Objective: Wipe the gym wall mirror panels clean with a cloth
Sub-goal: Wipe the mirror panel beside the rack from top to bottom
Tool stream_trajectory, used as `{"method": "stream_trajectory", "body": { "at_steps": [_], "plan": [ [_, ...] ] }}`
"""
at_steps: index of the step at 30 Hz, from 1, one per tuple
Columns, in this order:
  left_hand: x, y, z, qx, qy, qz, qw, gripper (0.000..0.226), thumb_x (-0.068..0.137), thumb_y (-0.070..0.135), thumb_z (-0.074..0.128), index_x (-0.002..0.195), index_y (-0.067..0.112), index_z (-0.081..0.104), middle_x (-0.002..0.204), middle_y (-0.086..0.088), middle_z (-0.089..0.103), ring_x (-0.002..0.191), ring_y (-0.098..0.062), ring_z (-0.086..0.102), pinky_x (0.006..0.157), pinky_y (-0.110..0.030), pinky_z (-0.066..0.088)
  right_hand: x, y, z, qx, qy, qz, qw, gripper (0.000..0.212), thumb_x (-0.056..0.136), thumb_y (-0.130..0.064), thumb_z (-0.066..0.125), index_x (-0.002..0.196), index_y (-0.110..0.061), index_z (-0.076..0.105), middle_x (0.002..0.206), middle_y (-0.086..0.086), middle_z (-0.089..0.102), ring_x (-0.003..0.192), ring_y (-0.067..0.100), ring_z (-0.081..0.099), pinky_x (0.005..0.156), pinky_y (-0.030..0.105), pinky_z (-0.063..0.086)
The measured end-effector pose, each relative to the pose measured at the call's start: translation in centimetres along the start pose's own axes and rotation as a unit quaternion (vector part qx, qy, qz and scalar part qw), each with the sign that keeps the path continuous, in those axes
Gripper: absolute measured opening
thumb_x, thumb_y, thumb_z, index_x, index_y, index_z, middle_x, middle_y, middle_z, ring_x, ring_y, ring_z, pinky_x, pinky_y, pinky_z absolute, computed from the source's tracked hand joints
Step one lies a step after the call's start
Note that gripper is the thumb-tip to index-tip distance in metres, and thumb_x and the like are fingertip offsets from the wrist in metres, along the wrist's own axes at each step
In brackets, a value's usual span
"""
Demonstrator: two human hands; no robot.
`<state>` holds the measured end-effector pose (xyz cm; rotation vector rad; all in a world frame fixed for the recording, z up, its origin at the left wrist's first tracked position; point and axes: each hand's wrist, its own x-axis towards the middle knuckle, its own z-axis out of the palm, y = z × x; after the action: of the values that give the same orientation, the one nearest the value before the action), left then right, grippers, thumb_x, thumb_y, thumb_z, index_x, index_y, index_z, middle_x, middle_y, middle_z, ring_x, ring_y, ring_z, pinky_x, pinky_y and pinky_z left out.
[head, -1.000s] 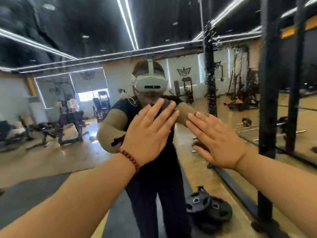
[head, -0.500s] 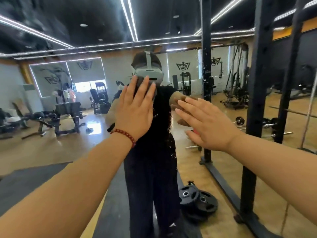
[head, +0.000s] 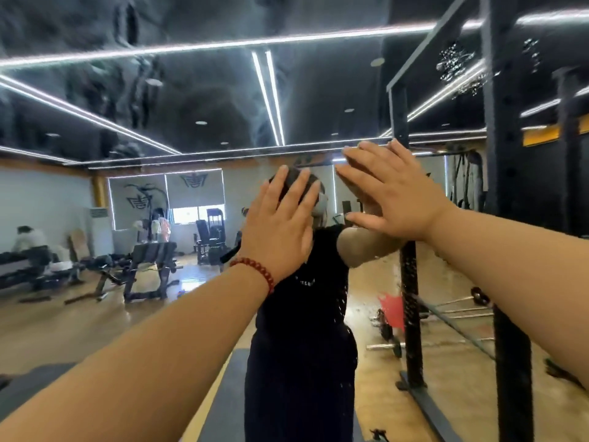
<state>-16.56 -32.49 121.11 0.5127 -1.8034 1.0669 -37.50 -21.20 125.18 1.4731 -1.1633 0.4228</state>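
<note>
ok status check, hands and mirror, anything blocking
Left hand flat, fingers straight, against the mirror. Right hand flat against it too, higher. No cloth visible. Black rack post close at right of the right hand.

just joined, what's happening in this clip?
A person stands facing a gym wall mirror, both arms raised. The left hand and right hand are flat against the glass with fingers straight, side by side at head height. No cloth is visible under either palm; it may be hidden. A red bead bracelet sits on the left wrist. A black rack upright stands to the right.
</note>
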Motion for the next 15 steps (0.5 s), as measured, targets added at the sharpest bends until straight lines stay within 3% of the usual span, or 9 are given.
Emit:
{"method": "stream_trajectory", "body": {
  "at_steps": [2, 5, 8, 11, 13, 15],
  "plan": [
    [-1.5, 0.7, 0.2, 0.0, -0.011, 0.047, 0.999, 0.053, 0.097, 0.032, 0.038, 0.146, 0.014, 0.045, 0.153, -0.01, 0.041, 0.144, -0.035, 0.025, 0.118, -0.051, 0.02, -0.1, 0.3, 0.3, 0.021, 0.008, -0.003, 1.0, 0.075, 0.091, -0.062, 0.038, 0.152, -0.018, 0.037, 0.159, 0.01, 0.03, 0.148, 0.029, 0.021, 0.12, 0.05, 0.006],
    [-1.2, -0.4, -0.1, -0.008, -0.022, 0.083, 0.996, 0.051, 0.098, 0.033, 0.038, 0.144, 0.014, 0.049, 0.151, -0.009, 0.045, 0.142, -0.034, 0.029, 0.116, -0.05, 0.026, -0.2, 0.3, 0.8, 0.032, 0.023, -0.003, 0.999, 0.074, 0.092, -0.062, 0.039, 0.152, -0.019, 0.036, 0.16, 0.009, 0.03, 0.148, 0.028, 0.019, 0.12, 0.046, 0.003],
    [2.5, -2.0, -1.0, 0.009, -0.001, -0.019, 1.0, 0.053, 0.099, 0.034, 0.031, 0.145, 0.013, 0.047, 0.152, -0.012, 0.043, 0.143, -0.036, 0.031, 0.115, -0.053, 0.032, -0.1, 0.5, 1.0, 0.031, 0.039, -0.01, 0.999, 0.074, 0.091, -0.061, 0.04, 0.152, -0.019, 0.037, 0.159, 0.009, 0.032, 0.147, 0.028, 0.022, 0.12, 0.045, 0.003],
    [3.8, -0.3, -0.8, 0.013, -0.005, -0.114, 0.993, 0.059, 0.099, 0.037, 0.02, 0.153, 0.017, 0.032, 0.159, -0.009, 0.031, 0.148, -0.035, 0.018, 0.12, -0.051, 0.022, 0.0, 0.7, 1.2, 0.025, 0.049, -0.016, 0.998, 0.073, 0.091, -0.061, 0.04, 0.152, -0.02, 0.036, 0.159, 0.008, 0.032, 0.147, 0.028, 0.022, 0.121, 0.043, 0.001],
    [2.6, 1.7, -0.1, 0.007, -0.03, -0.059, 0.998, 0.059, 0.099, 0.038, 0.021, 0.154, 0.017, 0.028, 0.161, -0.008, 0.027, 0.149, -0.034, 0.012, 0.121, -0.049, 0.014, 0.0, 0.7, 1.2, 0.024, 0.05, -0.015, 0.998, 0.073, 0.092, -0.061, 0.04, 0.153, -0.021, 0.034, 0.16, 0.007, 0.03, 0.148, 0.027, 0.021, 0.121, 0.042, 0.0],
    [1.8, 1.5, -0.1, -0.011, -0.038, 0.01, 0.999, 0.056, 0.099, 0.036, 0.03, 0.15, 0.015, 0.039, 0.156, -0.009, 0.036, 0.146, -0.034, 0.02, 0.12, -0.05, 0.019, 0.1, 0.7, 1.2, 0.033, 0.049, -0.014, 0.998, 0.074, 0.091, -0.061, 0.042, 0.153, -0.021, 0.034, 0.16, 0.007, 0.03, 0.148, 0.026, 0.021, 0.121, 0.044, 0.003]
  ]
}}
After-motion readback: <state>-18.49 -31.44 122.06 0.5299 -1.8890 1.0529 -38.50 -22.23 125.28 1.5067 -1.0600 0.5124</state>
